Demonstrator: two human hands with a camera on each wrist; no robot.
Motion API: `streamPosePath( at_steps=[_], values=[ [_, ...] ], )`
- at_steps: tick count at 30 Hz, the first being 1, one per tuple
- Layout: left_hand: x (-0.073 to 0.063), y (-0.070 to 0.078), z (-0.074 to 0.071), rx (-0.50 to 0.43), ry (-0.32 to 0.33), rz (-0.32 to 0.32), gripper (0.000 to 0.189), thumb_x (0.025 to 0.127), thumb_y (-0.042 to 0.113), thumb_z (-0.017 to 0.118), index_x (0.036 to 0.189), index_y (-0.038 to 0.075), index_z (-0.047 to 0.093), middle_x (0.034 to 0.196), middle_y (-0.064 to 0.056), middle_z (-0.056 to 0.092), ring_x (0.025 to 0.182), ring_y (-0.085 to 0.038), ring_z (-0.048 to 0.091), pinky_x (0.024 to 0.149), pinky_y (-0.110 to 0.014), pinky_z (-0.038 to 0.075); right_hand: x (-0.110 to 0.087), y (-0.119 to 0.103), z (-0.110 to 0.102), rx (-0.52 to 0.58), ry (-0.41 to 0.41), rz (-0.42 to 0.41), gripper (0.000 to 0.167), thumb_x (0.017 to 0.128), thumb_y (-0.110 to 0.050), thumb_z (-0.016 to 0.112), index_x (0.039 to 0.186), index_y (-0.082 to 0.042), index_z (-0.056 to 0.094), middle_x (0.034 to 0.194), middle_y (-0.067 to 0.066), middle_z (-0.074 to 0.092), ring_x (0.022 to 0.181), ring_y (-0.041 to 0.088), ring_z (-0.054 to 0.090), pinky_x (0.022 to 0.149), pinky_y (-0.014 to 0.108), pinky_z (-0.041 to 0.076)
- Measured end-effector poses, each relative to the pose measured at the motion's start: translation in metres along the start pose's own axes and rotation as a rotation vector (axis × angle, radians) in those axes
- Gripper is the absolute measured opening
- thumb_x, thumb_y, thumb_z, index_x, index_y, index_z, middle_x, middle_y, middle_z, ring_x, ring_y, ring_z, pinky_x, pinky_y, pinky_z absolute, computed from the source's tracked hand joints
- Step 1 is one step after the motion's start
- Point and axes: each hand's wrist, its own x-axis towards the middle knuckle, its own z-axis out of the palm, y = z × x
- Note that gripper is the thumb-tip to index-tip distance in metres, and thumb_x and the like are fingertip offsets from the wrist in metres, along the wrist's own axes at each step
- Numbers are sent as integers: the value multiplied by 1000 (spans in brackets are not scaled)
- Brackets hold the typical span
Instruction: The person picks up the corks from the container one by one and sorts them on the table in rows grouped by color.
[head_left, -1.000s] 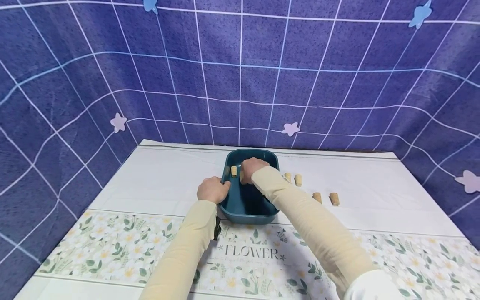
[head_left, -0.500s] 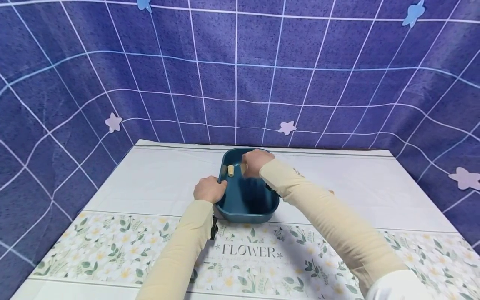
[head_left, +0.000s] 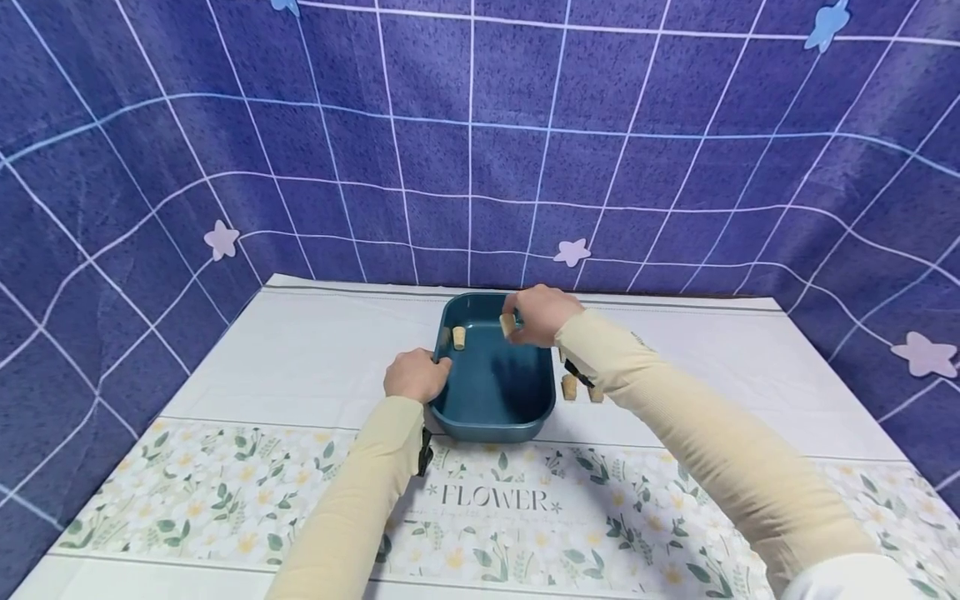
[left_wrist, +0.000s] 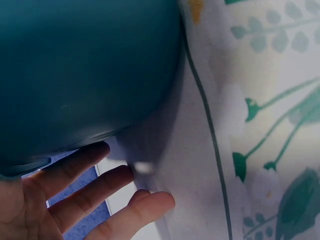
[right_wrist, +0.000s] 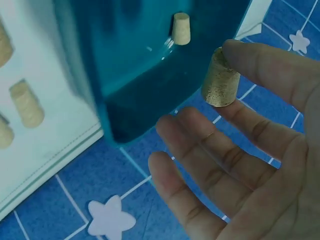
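Note:
A deep teal basin (head_left: 491, 404) stands on the white part of the tabletop. At its left side my left hand (head_left: 415, 376) grips the rim, thumb over the edge; in the left wrist view the other fingers (left_wrist: 92, 197) lie along the outside wall. My right hand (head_left: 546, 315) is over the basin's back right rim, pinching a tapered cork stopper (head_left: 507, 325) between thumb and index finger. In the right wrist view this cork (right_wrist: 221, 82) is off the basin floor and the other fingers are spread. Another cork stopper (right_wrist: 181, 30) is inside the basin by its left wall.
Several cork stoppers (head_left: 569, 387) lie on the table right of the basin, some partly behind the right forearm. A floral cloth band (head_left: 495, 500) crosses the front of the table. Blue star-patterned fabric (head_left: 480, 167) hangs behind and at both sides.
My right hand, pinching the cork stopper, has risen and moved rightward from inside the basin toward its back right rim. The left hand keeps its grip, and the head view has shifted slightly.

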Motion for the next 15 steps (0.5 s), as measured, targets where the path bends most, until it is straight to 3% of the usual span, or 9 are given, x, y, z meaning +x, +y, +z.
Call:
streamPosePath(
  at_steps=[8,15],
  values=[
    [-1,0,-3,0,-4,-14,39,103,33,52,106,0,73,100,-17,70,93,-33,65,82,-45,53,-10,27,0,-5,19,-19,42,92,-21,76,130,-6,66,118,19,71,110,34,67,94,47,52],
    [-2,1,-2,-1,-8,-5,39,104,32,52,105,0,74,99,-17,71,91,-33,66,81,-45,54,-21,57,7,24,47,-11,41,89,-16,77,127,-1,66,113,23,70,108,40,66,94,49,52]
  ],
)
